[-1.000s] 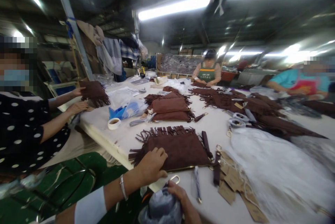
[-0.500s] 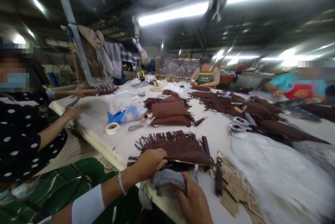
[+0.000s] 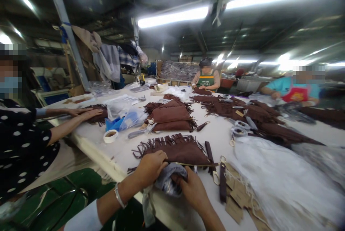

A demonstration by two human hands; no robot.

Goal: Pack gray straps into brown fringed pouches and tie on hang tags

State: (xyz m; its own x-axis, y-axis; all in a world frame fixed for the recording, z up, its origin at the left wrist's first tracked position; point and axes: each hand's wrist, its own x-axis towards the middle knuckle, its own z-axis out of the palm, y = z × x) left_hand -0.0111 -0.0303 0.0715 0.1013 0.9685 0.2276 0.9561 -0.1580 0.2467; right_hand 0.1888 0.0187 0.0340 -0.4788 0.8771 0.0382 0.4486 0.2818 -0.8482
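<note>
A dark brown fringed pouch [image 3: 185,153] lies on the white table in front of me, its fringe pointing away and its zipper edge towards me. My left hand [image 3: 152,166] is closed on the pouch's near edge by the zipper. At the open mouth sits a crumpled grey, shiny bundle [image 3: 169,180]; whether it is lining or plastic film I cannot tell. My right hand [image 3: 192,186] is closed on the bundle's right side, some fingertips hidden in its folds. A brown strap [image 3: 223,184] with a metal clasp lies right of the pouch.
Cardboard tags [image 3: 235,196] and a white film heap [image 3: 280,177] lie at right. Beyond are stacked brown pouches [image 3: 172,114], a tape roll [image 3: 110,136], scissors [image 3: 241,128] and a blue-and-clear plastic bag [image 3: 126,119]. A co-worker's hands [image 3: 90,114] press a brown piece at left; others sit across.
The grey bundle has been drawn up against the pouch mouth and bunched, and my right hand has moved up with it. The co-worker at left now has both hands on the brown piece.
</note>
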